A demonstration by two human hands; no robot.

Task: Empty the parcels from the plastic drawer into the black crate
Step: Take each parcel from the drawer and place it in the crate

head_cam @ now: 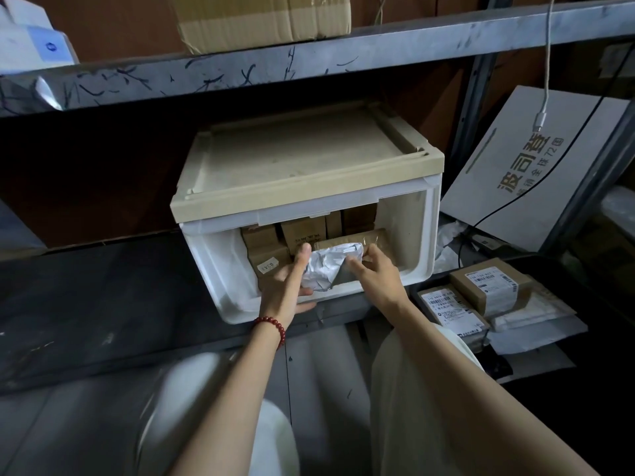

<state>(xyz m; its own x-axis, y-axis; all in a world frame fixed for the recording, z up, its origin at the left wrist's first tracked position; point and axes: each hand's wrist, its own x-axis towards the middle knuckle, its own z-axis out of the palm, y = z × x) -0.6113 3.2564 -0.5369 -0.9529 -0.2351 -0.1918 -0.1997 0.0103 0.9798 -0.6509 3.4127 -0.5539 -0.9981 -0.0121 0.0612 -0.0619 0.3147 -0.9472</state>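
Plastic drawer (pixel 417 235): stands on the dark shelf (pixel 86 304), its front open, under a beige top.
White parcel (pixel 331 262): crumpled, at the drawer's mouth, held between both hands.
Left hand (pixel 290 283): grips the parcel's left end, one digit up along its side and the other fingers curled beneath.
Right hand (pixel 376 273): pinches the parcel's right end, forefinger laid across the wrapping.
Brown boxes (pixel 302 235): several, packed inside the drawer behind the white parcel and yet to be moved.
Black crate (pixel 608 304): low on the right, well apart from the drawer. It already holds labelled parcels (pixel 488 290).
Progress: judged partly done. Some parcels lie in the crate, one is in hand, and a good share is left inside.
Hidden: the drawer's back rows and floor are out of sight, so no count is possible. The crate's right side is cut off and its rim is lost in shadow. The label print is too small to read.
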